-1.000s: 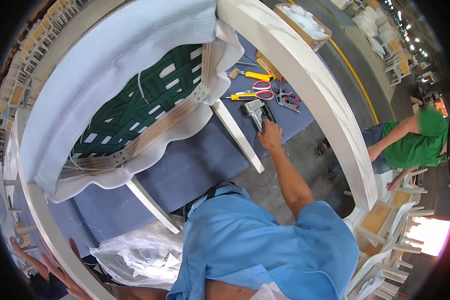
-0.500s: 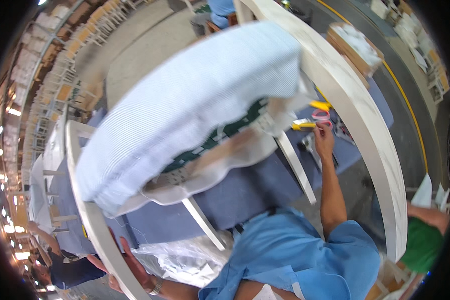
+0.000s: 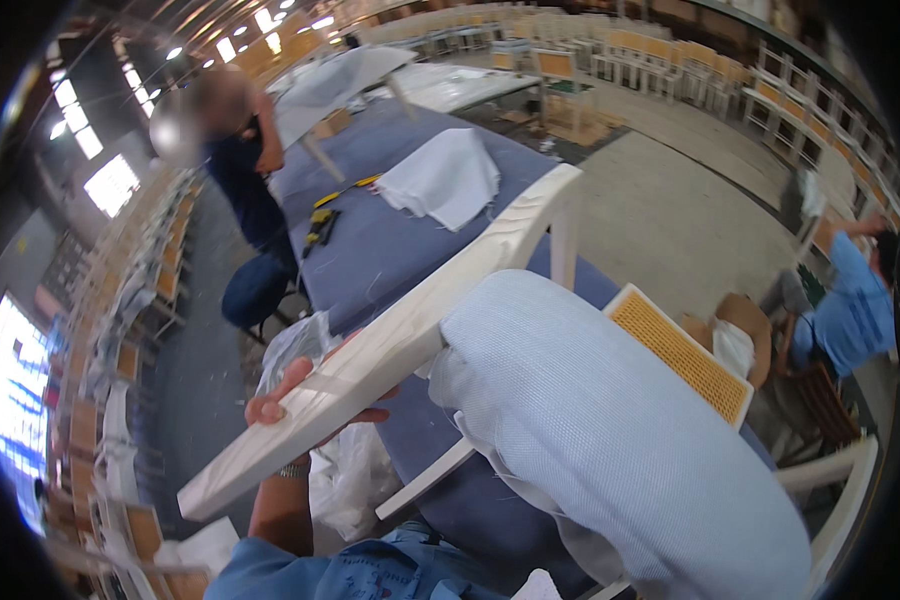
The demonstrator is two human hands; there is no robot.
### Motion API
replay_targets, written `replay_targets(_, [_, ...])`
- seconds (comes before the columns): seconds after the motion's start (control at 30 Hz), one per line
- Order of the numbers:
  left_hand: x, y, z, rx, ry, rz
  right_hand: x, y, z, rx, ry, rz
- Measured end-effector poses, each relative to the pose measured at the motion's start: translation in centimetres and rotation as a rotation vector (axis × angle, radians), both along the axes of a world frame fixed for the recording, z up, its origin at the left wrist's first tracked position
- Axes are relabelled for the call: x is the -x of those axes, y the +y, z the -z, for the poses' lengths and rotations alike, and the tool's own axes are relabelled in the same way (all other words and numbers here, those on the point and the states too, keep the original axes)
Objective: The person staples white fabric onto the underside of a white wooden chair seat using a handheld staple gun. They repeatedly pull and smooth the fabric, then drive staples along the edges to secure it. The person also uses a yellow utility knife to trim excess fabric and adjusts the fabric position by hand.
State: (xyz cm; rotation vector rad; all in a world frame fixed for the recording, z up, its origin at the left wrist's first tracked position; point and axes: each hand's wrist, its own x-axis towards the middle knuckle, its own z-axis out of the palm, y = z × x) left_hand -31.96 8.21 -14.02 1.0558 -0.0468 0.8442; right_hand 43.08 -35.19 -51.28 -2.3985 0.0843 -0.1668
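Note:
A white wooden chair (image 3: pixel 370 350) with a padded seat (image 3: pixel 620 430) in pale blue woven cloth lies tipped over on a blue-covered table (image 3: pixel 370 280). My left hand (image 3: pixel 290 390) grips its long pale leg from underneath, the fingers bent round the far edge. Loose cloth edge hangs along the seat's underside. Beyond the seat, a woven cane panel (image 3: pixel 685 350) shows in a white frame; I cannot tell whether it is part of this chair. My right hand is out of view.
On the table lie a folded pale cloth (image 3: pixel 445 180) and a black-and-yellow tool (image 3: pixel 318 232). Clear plastic wrapping (image 3: pixel 355 480) hangs beside my left forearm. A person in dark clothes (image 3: pixel 245 185) stands at the far left; another in blue (image 3: pixel 850 300) sits at the right.
The view has swung left. My left hand, earlier spread against the chair's frame, now wraps a leg. My right hand, earlier by scissors and a yellow-handled tool, has left the picture.

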Motion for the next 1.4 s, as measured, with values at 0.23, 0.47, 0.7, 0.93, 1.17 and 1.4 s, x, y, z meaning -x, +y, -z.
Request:
replay_targets(0.23, [0.4, -1.1, -0.4, 0.064, 0.029, -0.079, -1.9, 2.2, -1.4, 0.059, 0.006, 0.029])
replay_targets(0.47, [-0.4, -0.8, -0.4, 0.057, -0.054, 0.039, 3.3, -0.5, -5.4, -0.050, -0.178, 0.141])
replay_targets(0.7, [0.7, 0.8, -1.1, -0.220, 0.093, 0.063, 17.7, -4.1, -9.6, -0.252, -0.509, 0.297])
replay_targets(0.93, [3.8, 1.3, -6.6, -0.574, 0.713, -0.026, 36.9, -3.8, -9.5, -0.391, -0.578, 0.347])
replay_targets(1.17, [0.6, 6.2, -14.0, -0.971, 1.065, -0.199, 49.8, 5.0, -7.6, -0.337, -0.248, -0.560])
replay_targets(1.4, [-10.6, 9.6, -12.1, -0.948, 1.152, -0.261, 51.7, 21.5, -36.9, -0.664, -0.761, -1.256])
